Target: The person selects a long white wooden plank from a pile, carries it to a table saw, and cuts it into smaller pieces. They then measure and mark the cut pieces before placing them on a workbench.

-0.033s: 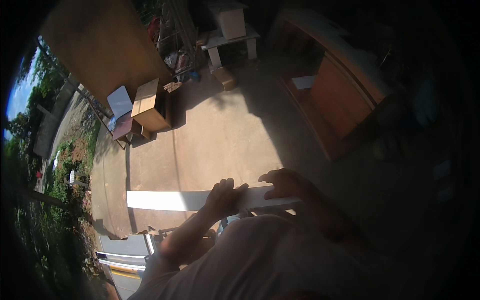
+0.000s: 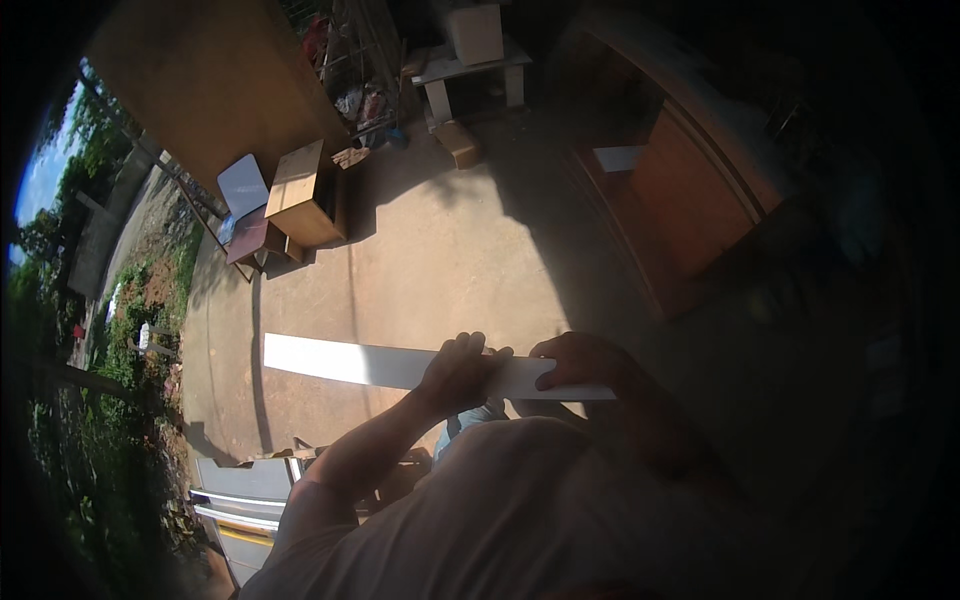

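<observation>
Both hands gripped a long white board (image 2: 400,365) held level above the concrete floor (image 2: 430,270), left hand (image 2: 462,370) closed over its middle, right hand (image 2: 580,362) pinching near its end, the board not yet set down.

A board (image 2: 400,366) lies crosswise near, a box (image 2: 305,194) far left, a stool (image 2: 470,72) far behind, a cabinet (image 2: 690,190) right.
</observation>
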